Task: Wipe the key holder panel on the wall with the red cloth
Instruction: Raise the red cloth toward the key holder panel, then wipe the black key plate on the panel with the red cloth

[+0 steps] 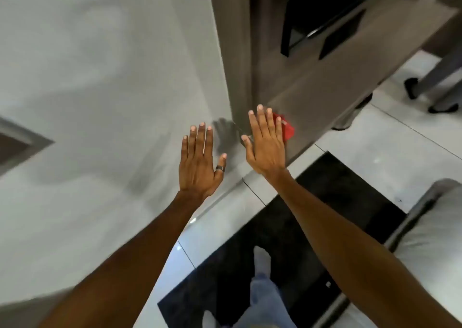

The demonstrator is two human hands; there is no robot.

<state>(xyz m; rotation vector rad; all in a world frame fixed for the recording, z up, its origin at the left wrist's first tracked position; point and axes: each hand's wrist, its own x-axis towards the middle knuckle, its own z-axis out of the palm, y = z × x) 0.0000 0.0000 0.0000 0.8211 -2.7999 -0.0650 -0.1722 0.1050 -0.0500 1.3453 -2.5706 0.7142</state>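
Note:
Both my hands are raised in front of me, palms away, fingers spread and holding nothing. My left hand [200, 162], with a dark ring on the thumb, is in front of the white wall [100, 77]. My right hand [266, 142] is over the lower edge of a brown wooden panel [312, 82]. The red cloth [287, 130] shows just beyond my right fingers, partly hidden by them, against the foot of that panel. I cannot tell whether the hand touches it. Black fittings [325, 27] are fixed higher on the brown panel.
A black rug [312, 217] lies on the glossy white tile floor [400, 147] below me, with my legs in jeans and pale socks [262, 287] on it. A grey-edged white cushion [435, 240] is at the right. Another person's legs in dark shoes [437, 90] stand at the far right.

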